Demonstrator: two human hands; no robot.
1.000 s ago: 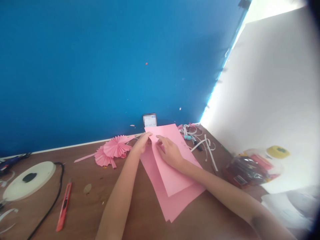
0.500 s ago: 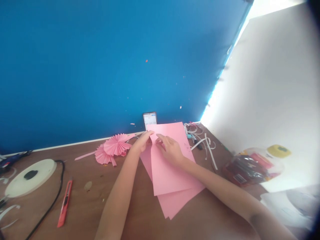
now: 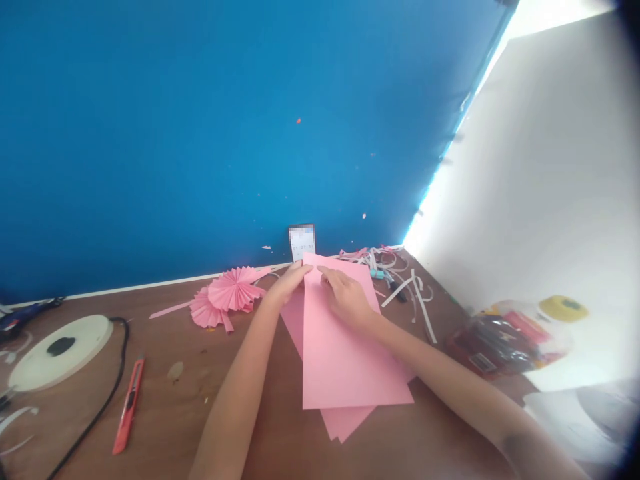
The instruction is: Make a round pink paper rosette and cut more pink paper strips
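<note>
A pink sheet of paper (image 3: 350,373) lies at a slant over more pink paper (image 3: 345,423) on the table. At its upper left edge, my left hand (image 3: 291,283) is closed, with the thumb on the paper; its other fingers are mostly hidden. My right hand (image 3: 347,297) rests on the same sheet just right of there, its fingers loosely bent and apart, with nothing visible in them. Two pleated pink paper rosettes (image 3: 235,288) sit to the left of my left hand.
A phone (image 3: 303,241) leans on the blue wall behind the paper. On the left lie a red utility knife (image 3: 129,407), a round pale disc (image 3: 75,360) and a black cable (image 3: 113,380). White strips (image 3: 423,307) and a plastic-wrapped package (image 3: 495,340) are on the right.
The top sheet has turned slightly and slid toward me, its lower edge covering more of the paper beneath. My right hand has shifted a little to the right; my left hand stays at the edge.
</note>
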